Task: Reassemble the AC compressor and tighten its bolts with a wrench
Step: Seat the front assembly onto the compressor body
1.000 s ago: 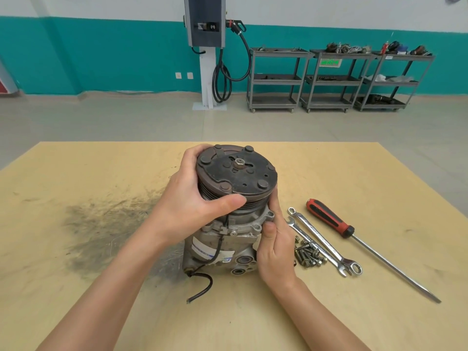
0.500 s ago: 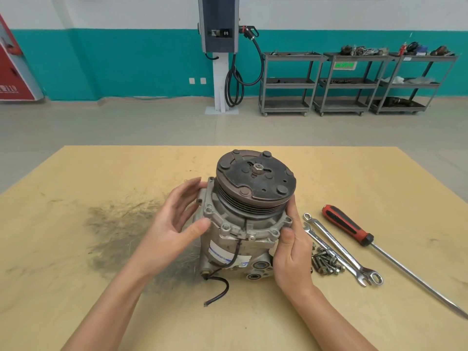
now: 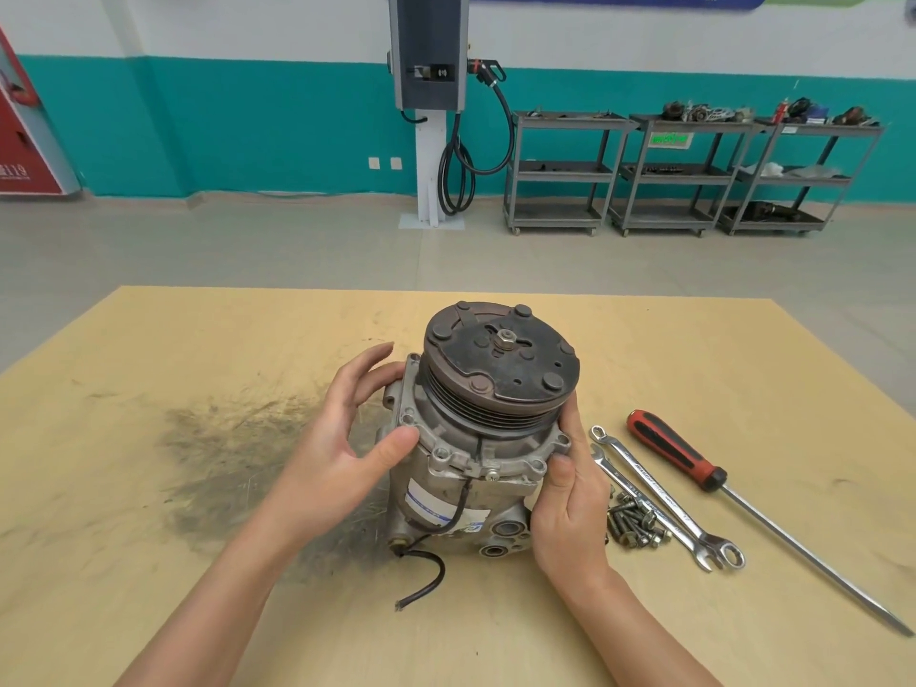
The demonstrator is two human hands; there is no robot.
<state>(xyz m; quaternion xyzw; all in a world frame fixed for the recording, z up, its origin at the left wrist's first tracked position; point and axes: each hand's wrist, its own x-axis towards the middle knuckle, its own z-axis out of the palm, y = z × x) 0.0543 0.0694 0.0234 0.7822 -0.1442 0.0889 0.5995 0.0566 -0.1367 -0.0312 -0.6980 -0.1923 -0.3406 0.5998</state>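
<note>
Bolts (image 3: 636, 524) lie just right of the right hand (image 3: 570, 508), which grips the upright compressor (image 3: 476, 438); left hand (image 3: 342, 438) cups it loosely, thumb on the flange.

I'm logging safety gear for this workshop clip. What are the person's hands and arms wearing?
Nothing shows: the left hand and right hand are bare, with no gloves, rings or watch, and both forearms are uncovered, with no sleeves in view.
</note>
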